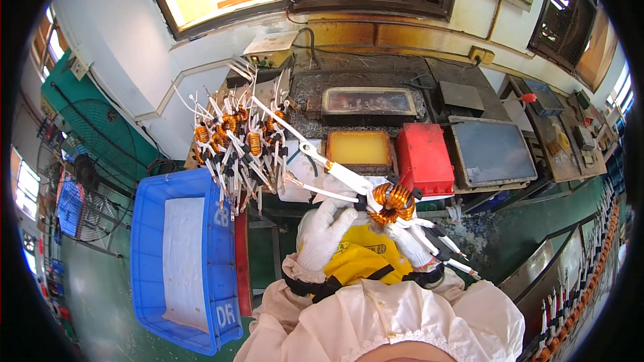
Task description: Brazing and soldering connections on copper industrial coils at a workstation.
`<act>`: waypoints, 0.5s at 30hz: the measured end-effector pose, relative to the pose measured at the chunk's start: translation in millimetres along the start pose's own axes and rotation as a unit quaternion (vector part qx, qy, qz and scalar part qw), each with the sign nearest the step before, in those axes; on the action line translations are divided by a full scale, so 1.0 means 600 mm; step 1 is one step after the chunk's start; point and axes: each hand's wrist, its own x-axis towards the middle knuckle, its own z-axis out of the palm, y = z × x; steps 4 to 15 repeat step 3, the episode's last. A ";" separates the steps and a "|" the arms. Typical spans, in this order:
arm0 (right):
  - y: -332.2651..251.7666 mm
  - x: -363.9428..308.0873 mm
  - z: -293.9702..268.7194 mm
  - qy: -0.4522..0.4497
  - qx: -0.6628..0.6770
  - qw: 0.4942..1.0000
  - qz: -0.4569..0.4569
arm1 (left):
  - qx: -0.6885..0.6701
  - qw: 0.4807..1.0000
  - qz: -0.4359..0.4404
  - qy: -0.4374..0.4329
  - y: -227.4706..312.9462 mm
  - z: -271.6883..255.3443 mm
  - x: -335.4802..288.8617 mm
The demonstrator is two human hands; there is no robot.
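Observation:
My right hand, in a white glove, holds a copper-wound toroidal coil in front of my body. White-sleeved leads stretch from the coil toward the upper left, one with a bare coppery end. Other leads with black sleeves hang off to the lower right. My left hand, gloved too, is just left of the coil, thumb apart from the fingers. The leads pass over its fingertips, and I see no grip on them. Beyond the left hand, similar coils lie in a heap with their leads tangled.
A blue plastic bin with a white liner stands at left. On the bench are a yellow-filled tray, a red box, a dark framed tank and a grey-topped tray. More coils line a rack at right.

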 end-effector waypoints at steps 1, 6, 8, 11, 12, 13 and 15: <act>-0.012 -0.004 0.001 -0.019 0.009 0.999 0.035 | 0.054 0.998 -0.015 -0.030 0.006 -0.012 0.005; -0.027 -0.008 0.002 -0.038 0.017 0.997 0.071 | 0.099 0.991 -0.063 -0.058 0.026 -0.025 0.009; -0.027 -0.008 0.002 -0.038 0.017 0.997 0.071 | 0.099 0.991 -0.063 -0.058 0.026 -0.025 0.009; -0.027 -0.008 0.002 -0.038 0.017 0.997 0.071 | 0.099 0.991 -0.063 -0.058 0.026 -0.025 0.009; -0.027 -0.008 0.002 -0.038 0.017 0.997 0.071 | 0.099 0.991 -0.063 -0.058 0.026 -0.025 0.009; -0.027 -0.008 0.002 -0.038 0.017 0.997 0.071 | 0.099 0.991 -0.063 -0.058 0.026 -0.025 0.009; -0.027 -0.008 0.002 -0.038 0.017 0.997 0.071 | 0.099 0.991 -0.063 -0.058 0.026 -0.025 0.009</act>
